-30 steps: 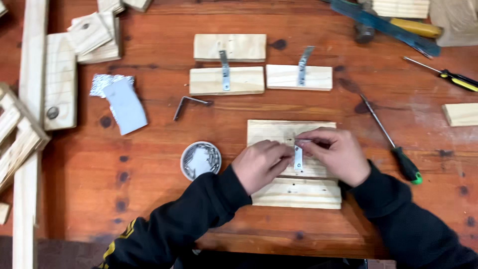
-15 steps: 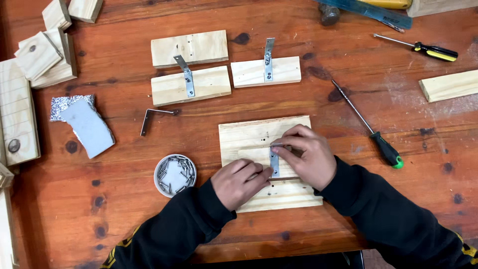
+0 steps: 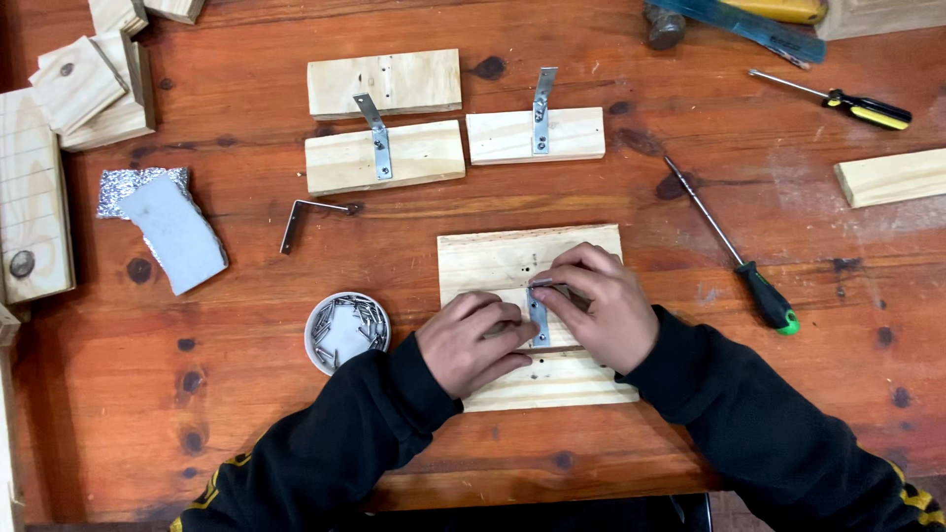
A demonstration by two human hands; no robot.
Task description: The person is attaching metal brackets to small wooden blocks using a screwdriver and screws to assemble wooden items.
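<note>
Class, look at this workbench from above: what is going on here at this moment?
A person in black sleeves works at a wooden table. Both hands rest on a pale wooden board: the left hand and the right hand steady a small metal bracket standing on it. A round dish of screws sits just left of the board, and a green-handled screwdriver lies to the right. Farther back, two wood blocks already carry brackets.

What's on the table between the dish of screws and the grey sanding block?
Nothing: bare tabletop separates the screw dish from the grey block, per the head view.
</note>
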